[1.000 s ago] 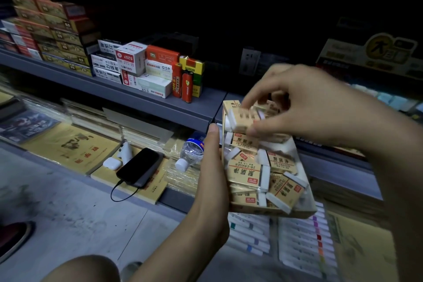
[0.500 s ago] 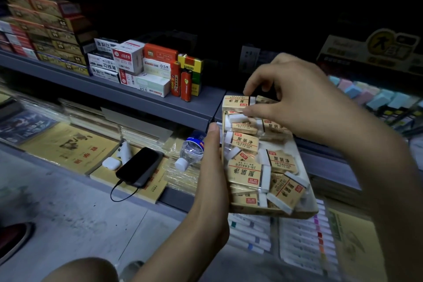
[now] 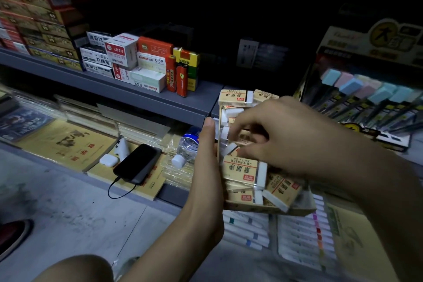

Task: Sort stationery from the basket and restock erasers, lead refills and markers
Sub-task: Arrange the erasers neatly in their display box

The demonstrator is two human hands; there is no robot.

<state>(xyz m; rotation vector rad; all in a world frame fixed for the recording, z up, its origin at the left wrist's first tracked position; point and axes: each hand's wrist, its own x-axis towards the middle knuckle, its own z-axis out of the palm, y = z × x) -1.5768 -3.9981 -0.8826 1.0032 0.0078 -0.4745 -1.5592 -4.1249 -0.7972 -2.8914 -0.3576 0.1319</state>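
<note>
A shallow cardboard box [image 3: 274, 211] holds several tan-sleeved white erasers [image 3: 240, 170] lying loose. My left hand [image 3: 208, 167] grips the box by its left side, thumb up along the wall. My right hand [image 3: 286, 135] reaches into the middle of the box from the right. Its curled fingers and thumb pinch a small eraser [image 3: 230, 149] there. Two erasers [image 3: 235, 98] stand in a row at the box's far end, by the grey shelf's edge [image 3: 160, 101]. Small 0.5 lead refill boxes [image 3: 148, 80] are stacked on that shelf.
Red lighters [image 3: 182, 80] stand beside the refill boxes. Below lie a dark phone on a cable [image 3: 137, 163], a white earbud case [image 3: 107, 160], a water bottle [image 3: 187, 146] and yellow notebooks [image 3: 68, 144]. Markers [image 3: 247, 229] lie under the box. A pen display [image 3: 366, 98] stands right.
My right hand set an eraser at the box's far end, then came back down into the middle of the box. My left hand kept holding the box.
</note>
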